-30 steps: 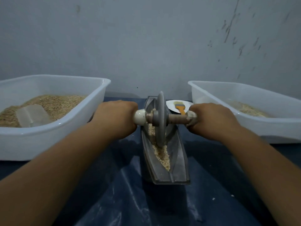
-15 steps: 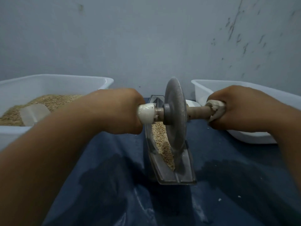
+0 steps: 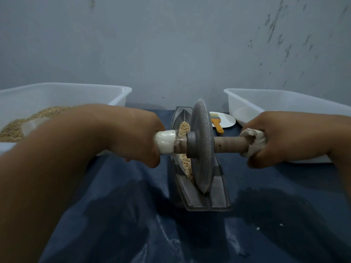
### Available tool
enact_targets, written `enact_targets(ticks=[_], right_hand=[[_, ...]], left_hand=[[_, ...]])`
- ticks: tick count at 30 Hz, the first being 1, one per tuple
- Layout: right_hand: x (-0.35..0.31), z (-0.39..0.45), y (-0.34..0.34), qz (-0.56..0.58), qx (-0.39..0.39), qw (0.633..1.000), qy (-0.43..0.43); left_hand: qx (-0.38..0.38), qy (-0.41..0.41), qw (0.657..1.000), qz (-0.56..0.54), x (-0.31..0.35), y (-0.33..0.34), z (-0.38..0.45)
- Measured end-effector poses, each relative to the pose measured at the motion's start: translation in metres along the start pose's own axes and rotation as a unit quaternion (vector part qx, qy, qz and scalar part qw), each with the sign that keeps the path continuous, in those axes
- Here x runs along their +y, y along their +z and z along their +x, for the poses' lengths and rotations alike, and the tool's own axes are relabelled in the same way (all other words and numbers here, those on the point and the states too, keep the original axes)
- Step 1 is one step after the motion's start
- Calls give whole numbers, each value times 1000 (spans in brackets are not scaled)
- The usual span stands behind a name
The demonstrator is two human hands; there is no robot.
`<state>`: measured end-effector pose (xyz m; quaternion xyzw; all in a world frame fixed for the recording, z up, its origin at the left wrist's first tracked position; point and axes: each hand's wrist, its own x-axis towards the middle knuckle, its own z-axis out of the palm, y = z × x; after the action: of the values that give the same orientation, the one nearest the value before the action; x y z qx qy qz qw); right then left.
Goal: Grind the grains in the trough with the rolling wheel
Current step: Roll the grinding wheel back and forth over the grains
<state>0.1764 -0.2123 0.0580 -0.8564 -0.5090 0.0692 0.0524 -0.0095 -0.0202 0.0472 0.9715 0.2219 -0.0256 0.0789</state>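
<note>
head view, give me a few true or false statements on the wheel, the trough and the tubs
1. Both hands grip the axle of the rolling wheel, the left hand and right hand on opposite ends. True.
2. The wheel lies flat on the table beside the trough. False: it stands on edge in the trough.
3. Grains lie in the trough. True.
4. The left tub is empty. False: the left tub holds grain.
5. An orange-handled brush lies on a white plate behind the axle. True.

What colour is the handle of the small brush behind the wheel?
Orange; the brush handle shows best in the head view, the only one.
</note>
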Motion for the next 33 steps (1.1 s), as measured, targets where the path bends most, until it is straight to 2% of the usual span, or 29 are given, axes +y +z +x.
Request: enact_targets(ticks=[5,8,10,13,15,16,18,20,22,25,26,28,31,33], right_hand=[[5,10,6,33,-33,999,12],[12,28,20,19,-15,999,28],[15,43,34,4,49,998,28],[16,60,54,-49,183,981,44],[15,66,59,-79,229,969,51],[15,65,58,-82,226,969,47],[15,57,46,-55,159,985,24],[15,40,27,2,51,999,7],[12,21,11,51,-41,998,6],[10,13,4,62,-75,995,8],[10,17,8,50,-56,997,14],[13,35,26,8,45,999,19],[15,63,57,-79,231,969,43],[17,71,63,-84,260,961,43]], left_hand=[[35,-1,999,40,2,4,5],[74,-23,994,75,0,12,17],[129,-41,985,103,-3,20,30],[270,-53,948,161,-6,34,43],[334,-40,922,191,-7,42,47],[342,-28,919,192,-9,44,49],[283,-7,947,152,-13,37,46],[148,4,985,89,-15,24,35],[57,13,997,47,-14,13,22],[20,5,999,37,-13,8,16],[26,-4,999,35,-14,11,20],[85,-35,995,41,-13,21,31],[278,-64,947,151,-12,41,47],[324,-47,927,182,-10,45,53]])
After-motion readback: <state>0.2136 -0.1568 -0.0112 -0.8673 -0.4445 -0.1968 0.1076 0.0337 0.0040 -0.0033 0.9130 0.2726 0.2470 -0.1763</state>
